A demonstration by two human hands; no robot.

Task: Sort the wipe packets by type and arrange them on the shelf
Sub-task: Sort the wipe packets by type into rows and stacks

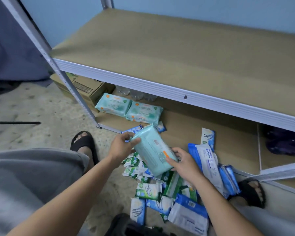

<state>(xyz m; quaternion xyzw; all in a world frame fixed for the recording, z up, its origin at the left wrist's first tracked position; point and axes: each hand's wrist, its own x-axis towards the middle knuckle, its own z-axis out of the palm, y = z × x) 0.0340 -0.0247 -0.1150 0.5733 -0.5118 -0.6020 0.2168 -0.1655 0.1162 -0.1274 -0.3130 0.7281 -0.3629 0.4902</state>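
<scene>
While both grip it | teal packet (152,150) | left hand (122,145) | right hand (184,163)

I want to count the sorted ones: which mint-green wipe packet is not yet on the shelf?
The mint-green packet held by the left hand and right hand; the two others lie on the bottom shelf.

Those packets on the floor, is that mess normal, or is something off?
The small packets lie in a jumbled heap, overlapping at all angles, green and blue types mixed. Only two teal packs sit neatly side by side on the bottom shelf.
</scene>
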